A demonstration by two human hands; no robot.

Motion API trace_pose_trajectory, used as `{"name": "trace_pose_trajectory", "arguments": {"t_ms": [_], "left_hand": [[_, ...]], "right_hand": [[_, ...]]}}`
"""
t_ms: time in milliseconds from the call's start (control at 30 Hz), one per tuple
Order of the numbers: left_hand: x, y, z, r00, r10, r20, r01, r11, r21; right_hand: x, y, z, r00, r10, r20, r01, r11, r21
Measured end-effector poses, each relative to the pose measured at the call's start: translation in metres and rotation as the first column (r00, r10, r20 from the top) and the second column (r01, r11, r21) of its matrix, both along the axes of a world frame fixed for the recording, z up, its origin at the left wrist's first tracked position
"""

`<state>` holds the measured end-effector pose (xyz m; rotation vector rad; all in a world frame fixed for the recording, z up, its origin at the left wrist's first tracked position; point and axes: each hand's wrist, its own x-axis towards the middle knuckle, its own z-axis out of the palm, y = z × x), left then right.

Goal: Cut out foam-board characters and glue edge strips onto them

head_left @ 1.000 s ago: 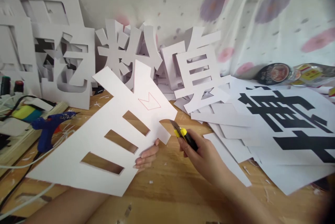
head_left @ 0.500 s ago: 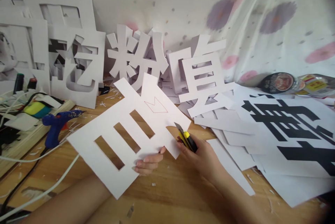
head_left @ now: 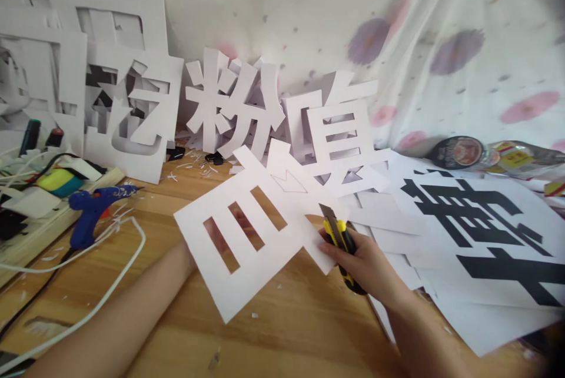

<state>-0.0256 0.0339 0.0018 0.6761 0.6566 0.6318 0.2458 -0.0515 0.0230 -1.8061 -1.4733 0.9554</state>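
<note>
A white board cut-out character (head_left: 247, 284) with three slots is held up, tilted, above the table. My left hand (head_left: 242, 222) is behind it, supporting it; skin shows through two slots, but most of the fingers are hidden. On the board's upper part a small angular outline is drawn in thin line. My right hand (head_left: 368, 260) is closed around a yellow and black utility knife (head_left: 339, 242), its blade extended and pointing up-left. The thumb and fingertips of that hand lie at the board's lower right corner.
Standing white cut-out characters (head_left: 233, 104) line the back, with cut-out sheets (head_left: 128, 148) at left. A blue glue gun (head_left: 88, 219) and white cable lie left, near a cluttered wooden strip (head_left: 101, 181). Printed paper sheets (head_left: 441, 272) spread at right. Paper scraps dot the wooden table (head_left: 291, 331).
The cut-out has moved to the right and turned somewhat. My left hand's fingers, earlier wrapped over its lower edge, are now behind it. The knife has moved right with my right hand.
</note>
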Motion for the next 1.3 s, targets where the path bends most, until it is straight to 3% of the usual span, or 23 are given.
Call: {"name": "trace_pose_trajectory", "arguments": {"t_ms": [100, 233, 367, 467, 533, 633, 700, 767, 900, 1033, 1167, 1300], "left_hand": [[-0.018, 0.021, 0.009, 0.994, 0.112, -0.008, -0.113, 0.993, -0.036], [-0.034, 0.037, 0.015, 0.978, 0.209, 0.004, -0.209, 0.978, -0.014], [-0.032, 0.036, 0.011, 0.937, 0.311, -0.161, -0.288, 0.946, 0.151], [-0.026, 0.032, 0.003, 0.876, 0.398, -0.271, -0.291, 0.887, 0.359], [-0.022, 0.029, -0.003, 0.803, 0.475, -0.361, -0.221, 0.799, 0.559], [-0.018, 0.025, -0.01, 0.659, 0.577, -0.481, 0.108, 0.561, 0.821], [-0.016, 0.021, -0.012, 0.601, 0.604, -0.524, 0.343, 0.397, 0.851], [-0.013, 0.018, -0.014, 0.578, 0.597, -0.555, 0.478, 0.304, 0.824], [-0.008, 0.014, -0.018, 0.541, 0.517, -0.663, 0.63, 0.273, 0.727], [-0.008, 0.013, -0.023, 0.507, 0.46, -0.729, 0.729, 0.223, 0.647], [-0.008, 0.011, -0.023, 0.518, 0.47, -0.715, 0.739, 0.174, 0.65], [-0.01, 0.006, -0.014, 0.531, 0.472, -0.703, 0.715, 0.195, 0.671]], "right_hand": [[0.019, 0.0, 0.005, 0.998, 0.039, 0.05, -0.035, 0.996, -0.079], [0.029, -0.001, 0.008, 0.97, 0.183, 0.163, -0.156, 0.973, -0.169], [0.018, -0.002, 0.011, 0.904, 0.36, 0.23, -0.314, 0.925, -0.214], [0.008, -0.004, 0.014, 0.856, 0.449, 0.256, -0.392, 0.887, -0.245], [0.005, -0.004, 0.015, 0.838, 0.476, 0.266, -0.418, 0.874, -0.248], [0.007, -0.004, 0.014, 0.827, 0.475, 0.301, -0.41, 0.875, -0.255], [0.011, -0.004, 0.012, 0.813, 0.496, 0.305, -0.417, 0.861, -0.291], [0.014, -0.005, 0.011, 0.796, 0.532, 0.289, -0.438, 0.836, -0.332], [0.013, -0.004, 0.01, 0.773, 0.573, 0.273, -0.481, 0.809, -0.339], [0.011, -0.001, 0.007, 0.798, 0.528, 0.29, -0.434, 0.838, -0.33], [0.006, 0.003, 0.002, 0.869, 0.407, 0.281, -0.321, 0.896, -0.306], [-0.009, 0.001, -0.001, 0.892, 0.293, 0.344, -0.211, 0.943, -0.256]]}}
